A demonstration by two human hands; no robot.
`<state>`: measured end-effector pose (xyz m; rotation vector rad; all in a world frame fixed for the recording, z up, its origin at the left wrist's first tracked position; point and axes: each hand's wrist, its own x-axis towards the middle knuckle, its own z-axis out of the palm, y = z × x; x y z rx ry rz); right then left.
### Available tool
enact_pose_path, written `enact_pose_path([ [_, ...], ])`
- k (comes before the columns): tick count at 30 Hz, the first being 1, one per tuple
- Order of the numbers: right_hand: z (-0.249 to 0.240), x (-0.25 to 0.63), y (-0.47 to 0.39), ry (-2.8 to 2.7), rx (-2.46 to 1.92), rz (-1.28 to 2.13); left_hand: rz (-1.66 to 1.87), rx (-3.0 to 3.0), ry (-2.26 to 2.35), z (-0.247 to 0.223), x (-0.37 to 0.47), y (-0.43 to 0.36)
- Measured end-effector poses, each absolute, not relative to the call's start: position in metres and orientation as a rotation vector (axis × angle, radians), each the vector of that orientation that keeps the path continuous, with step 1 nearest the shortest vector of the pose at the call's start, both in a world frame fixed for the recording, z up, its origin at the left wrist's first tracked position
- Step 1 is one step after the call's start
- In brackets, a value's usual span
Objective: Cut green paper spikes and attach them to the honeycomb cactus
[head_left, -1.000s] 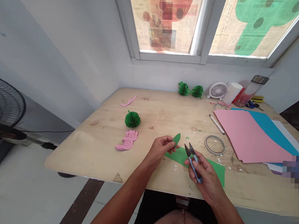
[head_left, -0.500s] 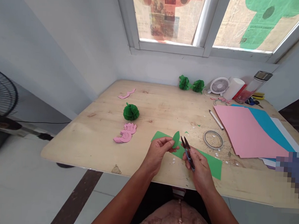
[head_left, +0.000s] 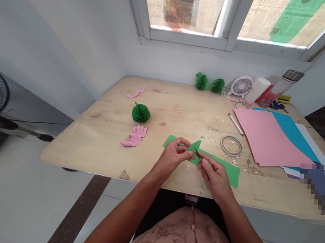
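My left hand [head_left: 178, 151] pinches a small green paper leaf [head_left: 195, 146], its pointed tip up and to the right. In my right hand [head_left: 213, 173] is a pair of thread snips [head_left: 198, 154], with the blades at the leaf's right edge; whether they bite into the paper I cannot tell. Beneath both hands a long green paper strip [head_left: 229, 172] lies slantwise on the table. To the left sit a green pleated paper ball [head_left: 141, 113] with a small stem and a stack of pink scalloped paper pieces [head_left: 135, 137].
On the wooden table [head_left: 95, 139] a roll of tape [head_left: 231, 145], a white pen [head_left: 235, 124] and pink paper sheets [head_left: 271, 139] lie to the right. Behind stand a small fan [head_left: 241, 86], a bottle [head_left: 281, 88] and green paper shapes [head_left: 201, 81]. Paper scraps are scattered about.
The snips have come in from beside the leaf to touch its edge, and their blades have drawn together. My left hand has tilted the leaf to the right. The camera view has shifted slightly.
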<state>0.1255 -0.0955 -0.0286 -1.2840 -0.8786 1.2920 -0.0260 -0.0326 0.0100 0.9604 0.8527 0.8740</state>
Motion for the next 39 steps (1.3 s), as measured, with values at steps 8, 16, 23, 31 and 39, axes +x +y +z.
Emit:
enact_pose_path([
  [8,-0.0259,0.1256,-0.0943,-0.798,-1.242,1.379,0.823,0.998,0.853,0.0141,-0.0246,-0.0299],
  [16,-0.0246,0.1258,-0.0940,-0.762,-1.246,1.418,0.777,1.116,0.888,0.0153,-0.0258,-0.0263],
  [23,-0.0247,0.1252,-0.0955,-0.739,-1.224,1.430,0.756,1.137,0.884,0.0152,-0.0266,-0.0256],
  [31,-0.0259,0.1250,-0.0960,-0.754,-1.256,1.412,0.730,1.132,0.895,0.0168,-0.0276,-0.0253],
  [39,-0.0266,0.1243,-0.0962,-0.774,-1.294,1.383,0.727,1.129,0.894,0.0158,-0.0294,-0.0250],
])
